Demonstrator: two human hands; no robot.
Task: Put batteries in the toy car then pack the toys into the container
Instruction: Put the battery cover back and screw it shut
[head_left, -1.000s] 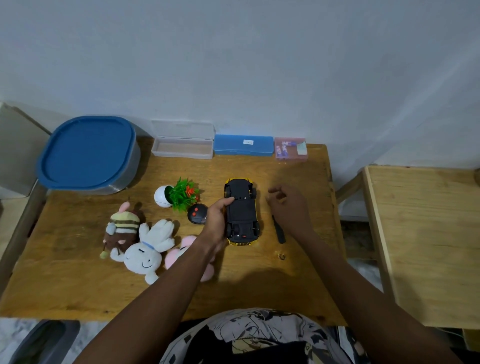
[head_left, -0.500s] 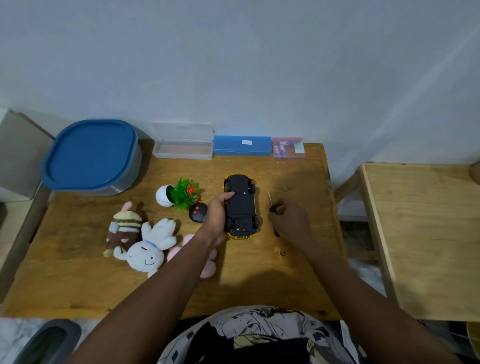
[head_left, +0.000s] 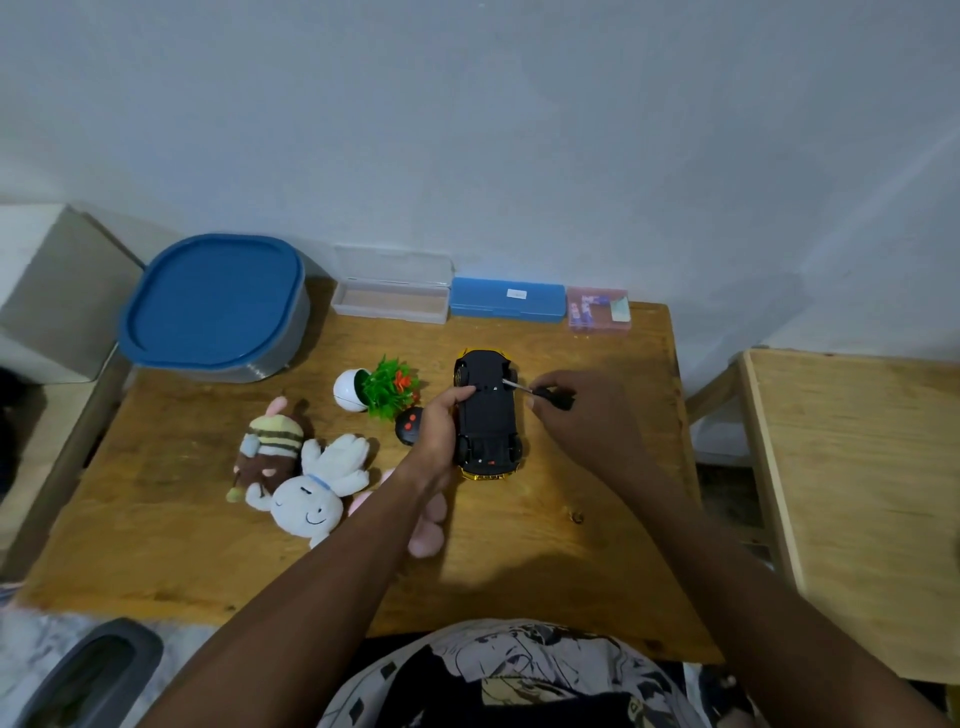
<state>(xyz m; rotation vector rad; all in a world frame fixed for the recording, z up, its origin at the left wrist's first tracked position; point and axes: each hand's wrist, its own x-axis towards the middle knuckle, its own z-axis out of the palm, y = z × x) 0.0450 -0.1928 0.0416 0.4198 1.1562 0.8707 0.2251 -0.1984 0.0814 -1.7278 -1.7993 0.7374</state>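
A yellow toy car (head_left: 488, 415) lies upside down on the wooden table (head_left: 571, 561), its black underside facing up. My left hand (head_left: 439, 426) grips its left side. My right hand (head_left: 576, 415) holds a small black-handled screwdriver (head_left: 545, 395) whose metal tip touches the car's underside near the far end. A small pink case (head_left: 598, 309) with batteries sits at the back right. The grey container with a blue lid (head_left: 215, 306) stands at the back left. Plush toys lie at the left: a striped bee (head_left: 270, 447), a white bunny (head_left: 317, 488) and a pink one (head_left: 426, 530) partly under my left arm.
A white pot with a green plant (head_left: 379, 389) lies on its side beside a black remote (head_left: 409, 426). A clear case (head_left: 390, 299) and a blue case (head_left: 506, 299) line the back edge. A second wooden table (head_left: 857, 493) stands to the right.
My right hand picked the screwdriver up from the table right of the car and brought its tip onto the car's underside. My left hand stayed on the car.
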